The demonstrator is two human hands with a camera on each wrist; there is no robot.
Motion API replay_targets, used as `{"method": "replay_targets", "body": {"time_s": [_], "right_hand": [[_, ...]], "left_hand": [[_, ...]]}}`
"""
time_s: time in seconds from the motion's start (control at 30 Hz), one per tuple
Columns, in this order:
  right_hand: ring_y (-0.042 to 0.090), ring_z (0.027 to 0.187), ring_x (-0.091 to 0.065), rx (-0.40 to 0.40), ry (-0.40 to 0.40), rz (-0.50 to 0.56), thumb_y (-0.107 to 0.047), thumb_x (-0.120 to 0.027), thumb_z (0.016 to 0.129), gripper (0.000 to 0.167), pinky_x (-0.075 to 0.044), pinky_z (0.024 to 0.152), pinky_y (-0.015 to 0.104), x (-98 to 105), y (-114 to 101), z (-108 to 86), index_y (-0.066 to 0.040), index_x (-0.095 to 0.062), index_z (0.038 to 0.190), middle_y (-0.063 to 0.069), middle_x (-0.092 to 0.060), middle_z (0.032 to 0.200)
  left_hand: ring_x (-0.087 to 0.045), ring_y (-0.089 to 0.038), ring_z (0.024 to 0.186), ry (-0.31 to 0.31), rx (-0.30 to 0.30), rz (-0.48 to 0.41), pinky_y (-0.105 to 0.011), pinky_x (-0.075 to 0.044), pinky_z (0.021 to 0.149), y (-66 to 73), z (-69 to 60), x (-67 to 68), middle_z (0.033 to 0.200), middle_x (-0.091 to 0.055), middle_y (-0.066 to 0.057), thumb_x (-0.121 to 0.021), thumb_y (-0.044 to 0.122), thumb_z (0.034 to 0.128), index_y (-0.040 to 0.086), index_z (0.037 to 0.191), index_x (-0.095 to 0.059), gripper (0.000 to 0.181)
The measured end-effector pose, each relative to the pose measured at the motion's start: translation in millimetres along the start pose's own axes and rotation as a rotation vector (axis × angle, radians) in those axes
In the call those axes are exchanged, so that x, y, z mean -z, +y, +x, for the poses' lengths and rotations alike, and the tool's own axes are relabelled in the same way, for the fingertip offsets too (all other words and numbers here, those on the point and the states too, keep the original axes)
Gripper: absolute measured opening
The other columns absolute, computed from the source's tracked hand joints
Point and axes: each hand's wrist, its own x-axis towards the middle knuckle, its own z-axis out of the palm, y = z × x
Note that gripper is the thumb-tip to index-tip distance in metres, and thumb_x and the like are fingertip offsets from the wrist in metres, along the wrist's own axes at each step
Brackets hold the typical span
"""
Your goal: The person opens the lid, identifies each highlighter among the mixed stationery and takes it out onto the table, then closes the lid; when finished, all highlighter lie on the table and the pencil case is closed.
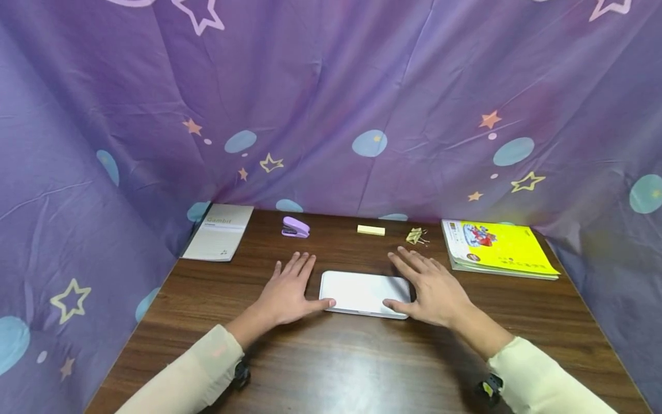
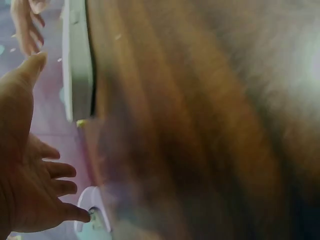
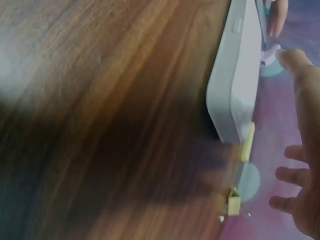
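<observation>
A white flat case with rounded corners [image 1: 362, 292] lies on the wooden table between both hands; a small catch shows on its side in the wrist views. My left hand [image 1: 289, 292] is at its left end, fingers straight, thumb out at the near left corner. On the other end, my right hand [image 1: 434, 287] has its fingers extended and its thumb over the near right corner. Whether either thumb touches the case, I cannot tell. In the left wrist view the case [image 2: 80, 65] stands apart from the palm. The right wrist view shows the case [image 3: 240, 85] beside the thumb.
Along the back of the table [image 1: 331, 368] are a purple stapler [image 1: 296, 226], a yellow sticky-note pad [image 1: 370, 230] and gold binder clips [image 1: 415, 236]. A white notebook [image 1: 219, 233] lies back left, yellow-covered books [image 1: 499, 247] back right. A purple curtain [image 1: 320, 103] hangs behind.
</observation>
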Motion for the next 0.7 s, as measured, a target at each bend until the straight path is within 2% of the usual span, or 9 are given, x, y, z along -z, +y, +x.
{"method": "replay_targets", "body": {"time_s": [0.13, 0.3, 0.5, 0.7], "right_hand": [[0.042, 0.154, -0.054, 0.038, -0.014, 0.013, -0.083, -0.070, 0.089, 0.109, -0.047, 0.125, 0.066, -11.4, -6.8, 2.7, -0.018, -0.044, 0.171, 0.014, -0.045, 0.176], [0.044, 0.148, -0.060, 0.038, -0.032, 0.033, -0.081, -0.071, 0.089, 0.108, -0.051, 0.122, 0.064, -26.5, -12.3, 0.6, -0.017, -0.043, 0.171, 0.017, -0.052, 0.170], [0.047, 0.143, -0.063, 0.043, -0.029, 0.072, -0.078, -0.075, 0.089, 0.105, -0.054, 0.119, 0.062, -40.8, -13.7, -0.9, -0.016, -0.048, 0.169, 0.018, -0.057, 0.166], [0.041, 0.147, -0.061, 0.053, -0.035, 0.051, -0.079, -0.074, 0.089, 0.103, -0.049, 0.121, 0.069, -47.1, -13.7, -0.1, -0.017, -0.050, 0.168, 0.016, -0.058, 0.165]], "left_hand": [[-0.023, -0.040, 0.172, -0.013, -0.019, -0.018, -0.067, -0.021, 0.138, 4.0, 1.3, -10.1, 0.182, -0.029, -0.021, -0.062, 0.092, 0.0884, 0.002, 0.176, -0.023, 0.131], [-0.028, -0.039, 0.171, -0.023, -0.050, -0.045, -0.064, -0.025, 0.138, 6.9, 4.0, -16.9, 0.180, -0.034, -0.020, -0.071, 0.086, 0.0865, 0.001, 0.174, -0.030, 0.129], [-0.032, -0.037, 0.169, -0.011, -0.076, -0.049, -0.063, -0.027, 0.138, 9.0, 8.6, -20.8, 0.177, -0.040, -0.019, -0.076, 0.081, 0.0865, 0.001, 0.169, -0.039, 0.121], [-0.038, -0.038, 0.166, 0.010, -0.099, -0.051, -0.063, -0.031, 0.136, 9.6, 11.1, -24.2, 0.173, -0.046, -0.021, -0.078, 0.077, 0.0882, 0.002, 0.163, -0.048, 0.110]]}}
